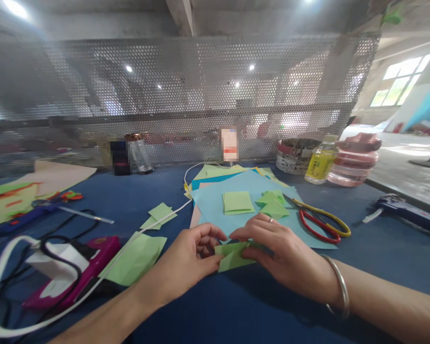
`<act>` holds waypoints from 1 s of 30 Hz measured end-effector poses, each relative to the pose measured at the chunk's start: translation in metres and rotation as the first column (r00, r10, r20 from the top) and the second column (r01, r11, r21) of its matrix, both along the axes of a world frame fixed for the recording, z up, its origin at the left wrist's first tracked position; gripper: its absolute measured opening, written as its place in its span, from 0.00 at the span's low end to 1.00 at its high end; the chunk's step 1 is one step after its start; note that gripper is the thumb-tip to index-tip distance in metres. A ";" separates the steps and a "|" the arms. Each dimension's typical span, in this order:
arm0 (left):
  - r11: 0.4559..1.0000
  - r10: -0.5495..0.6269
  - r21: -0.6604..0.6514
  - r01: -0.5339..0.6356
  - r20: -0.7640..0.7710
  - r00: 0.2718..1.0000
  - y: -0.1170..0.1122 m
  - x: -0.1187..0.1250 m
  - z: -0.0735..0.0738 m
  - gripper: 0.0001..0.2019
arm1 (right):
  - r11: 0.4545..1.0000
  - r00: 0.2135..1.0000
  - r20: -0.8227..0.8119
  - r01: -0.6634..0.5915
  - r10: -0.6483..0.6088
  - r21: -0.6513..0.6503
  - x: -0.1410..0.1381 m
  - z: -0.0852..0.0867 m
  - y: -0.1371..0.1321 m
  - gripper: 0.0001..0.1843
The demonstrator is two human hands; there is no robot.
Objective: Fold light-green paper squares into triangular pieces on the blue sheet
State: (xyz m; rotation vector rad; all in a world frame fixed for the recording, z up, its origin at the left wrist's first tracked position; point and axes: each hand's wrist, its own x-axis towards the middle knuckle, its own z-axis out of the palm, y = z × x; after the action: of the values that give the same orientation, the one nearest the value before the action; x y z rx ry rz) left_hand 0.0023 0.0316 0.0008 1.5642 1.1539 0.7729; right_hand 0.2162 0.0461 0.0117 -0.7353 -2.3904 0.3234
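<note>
One green slip (233,258) is pinched at its ends by the left hand (193,251) and right hand (281,248), near middle of the blue table (215,317); fingertips cover parts of it. Mesh (200,95) spans the far side, a window (401,79) far right. Pixelation masks what is perhaps a phone (230,144), far centre.

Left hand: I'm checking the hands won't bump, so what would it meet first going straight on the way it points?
Beyond the green paper in its grip, the left hand would likely meet the right hand first; the gap between them looks narrow, though depth is unclear.
</note>
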 end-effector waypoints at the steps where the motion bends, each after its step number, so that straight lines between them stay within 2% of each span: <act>1: 1.000 -0.005 -0.001 0.005 -0.003 1.000 0.000 0.000 0.000 0.13 | 0.999 0.999 0.021 -0.026 0.026 0.027 0.000 0.001 -0.002 0.15; 7: 0.997 -0.010 0.073 0.014 -0.059 0.998 -0.004 0.001 0.002 0.12 | 0.972 0.990 0.108 -0.112 0.091 0.205 0.000 0.004 -0.010 0.10; 10: 0.993 0.005 0.120 0.011 -0.129 0.992 -0.006 0.000 0.004 0.13 | 0.945 0.983 0.144 -0.153 0.115 0.288 0.002 0.004 -0.008 0.11; 13: 0.974 0.053 0.226 0.001 -0.234 0.971 -0.007 -0.002 0.004 0.17 | 0.934 0.978 0.187 -0.153 0.095 0.323 0.003 0.004 -0.004 0.11; 15: 0.957 0.058 0.288 0.034 -0.304 0.951 -0.007 -0.003 0.004 0.19 | 0.936 0.972 0.222 -0.149 0.079 0.318 0.003 0.003 -0.002 0.12; 18: 0.945 0.041 0.313 0.091 -0.390 0.920 -0.009 -0.003 0.005 0.24 | 0.948 0.957 0.278 -0.165 0.087 0.271 0.003 0.000 0.002 0.12; 21: 0.926 0.073 0.365 0.098 -0.428 0.901 -0.010 -0.002 0.005 0.27 | 0.960 0.945 0.309 -0.180 0.109 0.214 0.003 -0.002 0.004 0.11; 24: 0.912 0.102 0.400 0.095 -0.443 0.891 -0.010 -0.003 0.003 0.18 | 0.972 0.948 0.296 -0.170 0.116 0.164 0.002 0.000 0.002 0.09; 26: 0.933 0.075 0.347 0.096 -0.449 0.891 -0.009 -0.003 0.002 0.09 | 0.978 0.957 0.261 -0.164 0.126 0.128 0.001 0.003 0.000 0.08; 30: 0.969 0.034 0.236 0.074 -0.422 0.906 -0.009 -0.002 0.003 0.08 | 0.982 0.959 0.237 -0.178 0.158 0.062 -0.001 0.006 -0.003 0.04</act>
State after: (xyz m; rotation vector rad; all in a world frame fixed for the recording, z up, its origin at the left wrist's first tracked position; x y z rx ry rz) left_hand 0.0004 0.0230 0.0033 2.0203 1.3886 0.5923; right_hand 0.2153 0.0433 0.0177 -0.5581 -2.6773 0.2152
